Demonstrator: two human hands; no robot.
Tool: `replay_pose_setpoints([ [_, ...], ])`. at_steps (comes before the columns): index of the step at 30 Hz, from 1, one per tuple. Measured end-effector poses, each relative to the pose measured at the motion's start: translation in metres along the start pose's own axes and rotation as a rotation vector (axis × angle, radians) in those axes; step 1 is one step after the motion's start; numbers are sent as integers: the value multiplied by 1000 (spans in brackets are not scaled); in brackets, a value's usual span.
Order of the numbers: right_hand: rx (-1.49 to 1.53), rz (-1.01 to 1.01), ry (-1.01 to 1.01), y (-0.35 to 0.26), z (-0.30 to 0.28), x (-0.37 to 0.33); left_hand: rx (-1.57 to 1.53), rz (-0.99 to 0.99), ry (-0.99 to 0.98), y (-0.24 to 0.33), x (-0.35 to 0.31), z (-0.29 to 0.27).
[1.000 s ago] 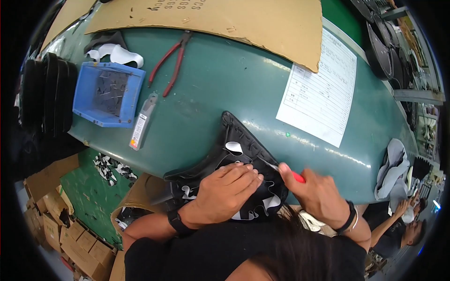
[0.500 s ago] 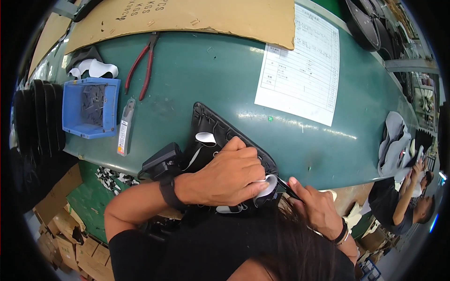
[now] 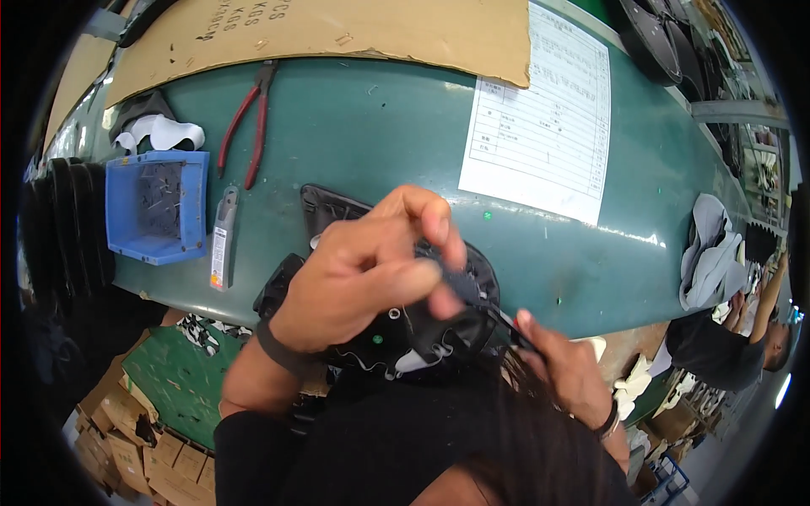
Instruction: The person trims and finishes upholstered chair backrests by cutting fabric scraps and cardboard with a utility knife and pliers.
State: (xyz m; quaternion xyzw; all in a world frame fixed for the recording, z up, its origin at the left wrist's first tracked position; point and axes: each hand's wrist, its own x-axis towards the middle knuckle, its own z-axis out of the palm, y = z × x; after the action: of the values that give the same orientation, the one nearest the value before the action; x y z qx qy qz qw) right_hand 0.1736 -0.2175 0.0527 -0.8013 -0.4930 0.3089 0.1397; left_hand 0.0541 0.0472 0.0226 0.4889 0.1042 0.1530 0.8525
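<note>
A black padded cover [image 3: 333, 207] with a gathered edge lies against my body at the near table edge. Over it, my left hand [image 3: 363, 274] is raised with bent fingers, smeared by motion. A dark blurred piece [image 3: 460, 287] shows beside its fingertips; whether they grip it I cannot tell. My right hand [image 3: 565, 367] is closed round a slim black tool [image 3: 516, 331], its tip at the right edge of the cover. A white tab [image 3: 413, 363] and loose thin cord lie on the near part of the cover.
On the green table lie a blue bin [image 3: 156, 207] of small dark pieces, a utility knife [image 3: 224, 240], red-handled pliers [image 3: 245, 126], a cardboard sheet [image 3: 337, 34] and a printed paper [image 3: 540, 135]. Grey fabric pieces [image 3: 709, 253] sit at right. A person [image 3: 726, 346] works beyond.
My left hand has come off the white tab at the cover's right edge, rising and moving left. The cover has turned and shifted. My right hand stays on the tool.
</note>
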Motion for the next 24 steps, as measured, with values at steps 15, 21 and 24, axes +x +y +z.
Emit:
replay_pose_setpoints([
  [15,100,-53,96,-2,16,27,78,326,179,0,20,-12],
  [21,-50,-29,59,-10,-5,48,1467,122,-225,-11,3,10],
  [24,-60,9,59,-16,-4,54,1546,325,-186,-24,7,8],
])
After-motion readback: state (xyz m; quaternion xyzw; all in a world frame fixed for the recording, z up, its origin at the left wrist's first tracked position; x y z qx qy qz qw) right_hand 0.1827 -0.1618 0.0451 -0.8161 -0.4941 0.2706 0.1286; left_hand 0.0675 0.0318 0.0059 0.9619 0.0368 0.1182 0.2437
